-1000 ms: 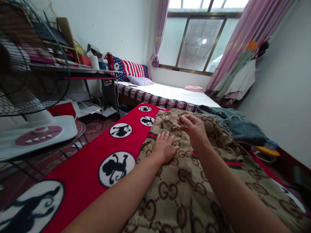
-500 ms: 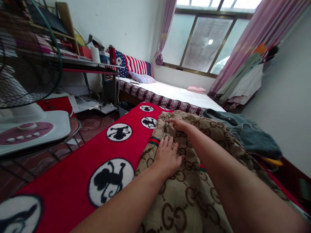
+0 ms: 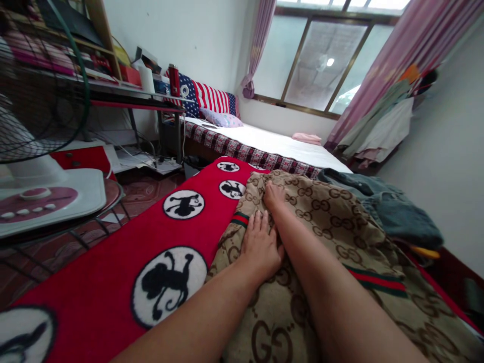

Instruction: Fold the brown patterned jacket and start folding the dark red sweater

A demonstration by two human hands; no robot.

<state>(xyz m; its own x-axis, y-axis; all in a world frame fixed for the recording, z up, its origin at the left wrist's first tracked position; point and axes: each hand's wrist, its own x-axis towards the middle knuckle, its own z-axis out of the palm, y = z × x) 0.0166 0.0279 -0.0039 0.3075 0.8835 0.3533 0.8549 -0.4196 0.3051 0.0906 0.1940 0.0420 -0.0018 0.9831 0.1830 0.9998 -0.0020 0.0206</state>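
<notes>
A tan garment with a brown letter pattern and red-green stripes lies crumpled over a red blanket printed with black-and-white round figures. My left hand rests flat on the garment near its left edge, fingers stretched out together. My right hand reaches further ahead. Its fingers curl down into the fabric at the garment's far left corner, and their tips are hidden in the folds.
A standing fan is close on the left. Behind it a cluttered shelf holds boxes and a red bottle. A bed with a white sheet lies ahead under the window. Blue jeans lie at the right.
My right hand dropped from above the garment and moved forward and left, down onto its far corner. My left hand stayed flat on the cloth. The view shifted slightly closer.
</notes>
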